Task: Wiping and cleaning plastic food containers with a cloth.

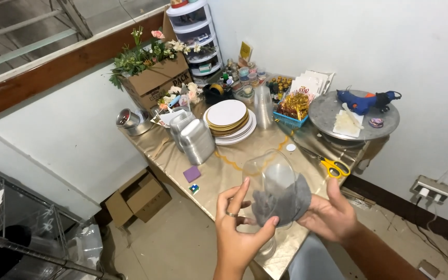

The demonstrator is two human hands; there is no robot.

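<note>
- While gripped by both hands above the near corner of the desk [224,176], clear glass dome [269,179] tilted, long axis running from its rounded closed end up and away toward the plates down to its open base near the body.
- Left hand [237,228] curled around the dome's lower left side, thumb and fingers pressed to the glass, ring on one finger.
- Right hand [330,215] cupped at the lower right, pinching a grey cloth [281,202] against the glass; cloth bunched over the dome's lower half.
- Yellow-handled scissors [333,166] lying just right of the dome, near the desk's right edge.
- Purple square [192,173] and a small green piece [194,189] near the desk's left edge, left of the dome.
- Bare stretch of gold-coloured desk surface between the dome and the stack of round plates [227,120]; stacked metal tins [195,139] to the left of the plates.
- Blue glue gun [364,101] resting on a round metal turntable [327,111] at far right.
- Cardboard box of flowers [154,78] and plastic drawers [195,31] crowding the far end against the wall.
</note>
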